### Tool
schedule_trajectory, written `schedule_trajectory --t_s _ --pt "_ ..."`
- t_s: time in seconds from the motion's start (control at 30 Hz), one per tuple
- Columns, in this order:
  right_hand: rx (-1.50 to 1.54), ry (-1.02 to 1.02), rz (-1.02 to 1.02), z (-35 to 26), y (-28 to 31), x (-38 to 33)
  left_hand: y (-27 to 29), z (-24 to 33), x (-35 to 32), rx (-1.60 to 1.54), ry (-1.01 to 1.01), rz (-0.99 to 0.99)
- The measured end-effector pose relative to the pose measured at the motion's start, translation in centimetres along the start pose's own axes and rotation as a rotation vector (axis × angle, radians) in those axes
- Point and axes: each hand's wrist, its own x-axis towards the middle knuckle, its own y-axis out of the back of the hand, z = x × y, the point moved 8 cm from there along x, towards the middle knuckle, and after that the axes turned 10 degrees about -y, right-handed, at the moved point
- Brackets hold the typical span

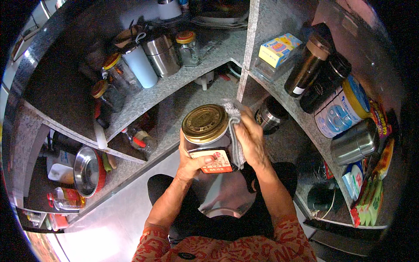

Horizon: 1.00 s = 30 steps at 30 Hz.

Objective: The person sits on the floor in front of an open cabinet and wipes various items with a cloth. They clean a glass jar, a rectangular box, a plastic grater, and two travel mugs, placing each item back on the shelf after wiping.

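A large jar (208,144) with a gold screw lid (205,122) and a red-and-cream label (217,163) is held up in front of me, slightly tilted. My left hand (190,161) grips it from the left, with the thumb across the label. Against the jar's right side, my right hand (250,142) presses a grey cloth (236,135), its fingers wrapped round the fabric. The cloth's upper end and the right fingertips look blurred. The jar's far side is hidden.
Stone shelves surround me. Glass jars (189,49), a light-blue bottle (139,64) and a steel canister (161,55) stand at upper left. On the right shelf are a yellow box (280,50), dark flasks (308,65) and a large tin (342,107). A metal bowl (87,171) sits lower left.
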Motion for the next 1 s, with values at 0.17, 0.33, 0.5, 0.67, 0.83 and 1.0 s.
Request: schedule_trajectory --t_s 0.17,0.33,0.5,0.67,0.83,1.0 --pt "-0.069 0.121 0.054 -0.8 -0.2 -2.0 1.5 0.0 -0.1 -0.067 0.061 0.05" --pt "0.277 -0.211 -0.151 2.0 0.0 -1.3 1.7 -1.2 -1.0 -0.17 0.141 -0.09" --pt "0.503 -0.381 -0.33 2.9 -1.2 -0.9 2.3 -1.6 -1.9 -0.162 0.154 -0.191" --pt "0.531 -0.555 -0.263 5.3 -1.3 -1.5 1.7 -1.1 -1.6 -0.196 0.15 -0.127" --pt "0.272 -0.278 -0.163 3.0 -1.5 -0.9 2.6 -0.1 -0.6 -0.179 0.038 0.038" --pt "0.134 -0.124 -0.097 2.8 -2.5 -1.5 3.9 0.4 0.0 -0.264 -0.02 0.096"
